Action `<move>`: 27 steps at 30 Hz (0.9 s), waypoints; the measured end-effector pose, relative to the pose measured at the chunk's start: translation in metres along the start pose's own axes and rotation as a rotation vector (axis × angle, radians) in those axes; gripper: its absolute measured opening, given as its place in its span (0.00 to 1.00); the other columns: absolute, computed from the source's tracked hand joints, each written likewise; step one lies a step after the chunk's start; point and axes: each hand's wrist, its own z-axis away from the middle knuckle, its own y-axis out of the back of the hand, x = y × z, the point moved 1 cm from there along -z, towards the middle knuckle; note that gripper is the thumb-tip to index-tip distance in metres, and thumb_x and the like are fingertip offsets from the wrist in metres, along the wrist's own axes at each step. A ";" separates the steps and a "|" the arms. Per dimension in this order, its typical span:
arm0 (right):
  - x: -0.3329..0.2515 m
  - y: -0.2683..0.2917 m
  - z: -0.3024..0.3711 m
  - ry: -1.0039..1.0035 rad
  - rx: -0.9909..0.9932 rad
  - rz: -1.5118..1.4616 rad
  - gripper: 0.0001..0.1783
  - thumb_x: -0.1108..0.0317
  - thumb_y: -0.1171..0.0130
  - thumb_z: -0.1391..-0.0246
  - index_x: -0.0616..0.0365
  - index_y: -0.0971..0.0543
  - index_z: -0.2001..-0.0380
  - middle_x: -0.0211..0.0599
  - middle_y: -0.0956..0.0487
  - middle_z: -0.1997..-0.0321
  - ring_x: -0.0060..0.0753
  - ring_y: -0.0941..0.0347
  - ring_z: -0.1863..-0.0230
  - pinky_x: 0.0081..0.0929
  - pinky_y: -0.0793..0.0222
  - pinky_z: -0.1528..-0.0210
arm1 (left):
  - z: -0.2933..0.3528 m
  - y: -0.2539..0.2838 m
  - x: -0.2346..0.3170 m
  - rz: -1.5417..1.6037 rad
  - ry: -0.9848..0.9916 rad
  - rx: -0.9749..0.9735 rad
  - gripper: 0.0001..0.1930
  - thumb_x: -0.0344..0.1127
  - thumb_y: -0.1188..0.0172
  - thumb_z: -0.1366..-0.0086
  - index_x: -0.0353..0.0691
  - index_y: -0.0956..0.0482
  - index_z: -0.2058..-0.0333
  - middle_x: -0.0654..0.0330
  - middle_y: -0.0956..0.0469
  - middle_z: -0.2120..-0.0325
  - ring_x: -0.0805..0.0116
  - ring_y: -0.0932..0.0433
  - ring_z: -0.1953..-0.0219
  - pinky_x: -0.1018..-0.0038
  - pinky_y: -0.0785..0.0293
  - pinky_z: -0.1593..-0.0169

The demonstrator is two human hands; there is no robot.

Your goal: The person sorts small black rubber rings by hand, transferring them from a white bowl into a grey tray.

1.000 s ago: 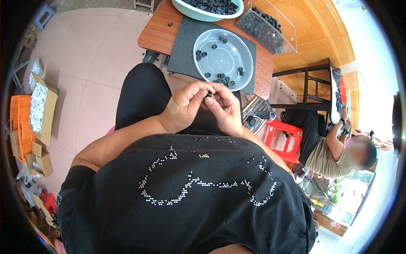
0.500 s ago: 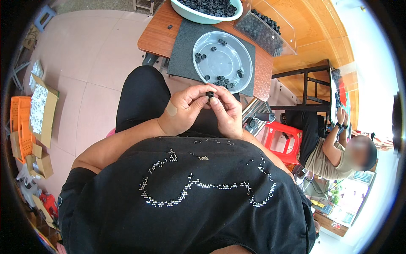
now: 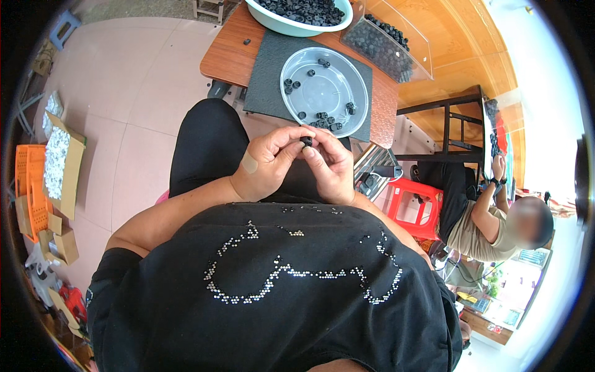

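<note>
Between my fingertips, above my lap, is a small black cylindrical part (image 3: 306, 141). My left hand (image 3: 266, 160) pinches it from the left, with a plaster-like patch on the back near the wrist. From the other side my right hand (image 3: 331, 166) is closed on the same part, thumb and fingers meeting around it. Just beyond my hands a clear round plastic basin (image 3: 325, 84) holds several similar black parts (image 3: 323, 118) in loose groups. The basin rests on a dark mat (image 3: 263, 87) on a brown table (image 3: 226, 53).
A pale green bowl (image 3: 291, 26) and a clear box (image 3: 396, 59), both full of black parts, stand at the table's back. Right of me are a red stool (image 3: 412, 211) and a seated person (image 3: 489, 217). Leftward are a carton of white pieces (image 3: 74, 164) and an orange crate (image 3: 28, 180).
Both hands stay together in nearly the same place, with the fingers shifting slightly around the black part. The table scene has drifted slightly left in the picture.
</note>
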 end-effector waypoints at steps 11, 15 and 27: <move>-0.004 0.002 -0.001 -0.104 0.035 -0.024 0.17 0.78 0.46 0.43 0.67 0.28 0.50 0.33 0.30 0.57 0.21 0.31 0.56 0.18 0.33 0.54 | 0.000 -0.001 -0.002 0.002 0.000 -0.001 0.12 0.24 0.52 0.33 0.33 0.27 0.53 0.56 0.23 0.60 0.71 0.23 0.58 0.78 0.26 0.54; -0.001 0.004 0.001 -0.091 0.034 -0.031 0.16 0.77 0.45 0.43 0.67 0.27 0.51 0.32 0.29 0.57 0.21 0.30 0.58 0.18 0.32 0.55 | 0.001 -0.001 -0.001 0.003 0.014 -0.018 0.12 0.24 0.51 0.34 0.33 0.26 0.54 0.57 0.22 0.60 0.72 0.23 0.58 0.79 0.26 0.54; 0.014 0.009 -0.002 -0.069 0.071 0.150 0.13 0.76 0.41 0.48 0.67 0.23 0.58 0.33 0.25 0.65 0.20 0.29 0.65 0.16 0.33 0.64 | 0.003 -0.004 -0.004 0.096 0.112 0.011 0.13 0.25 0.55 0.32 0.31 0.28 0.51 0.56 0.23 0.59 0.71 0.22 0.59 0.78 0.25 0.54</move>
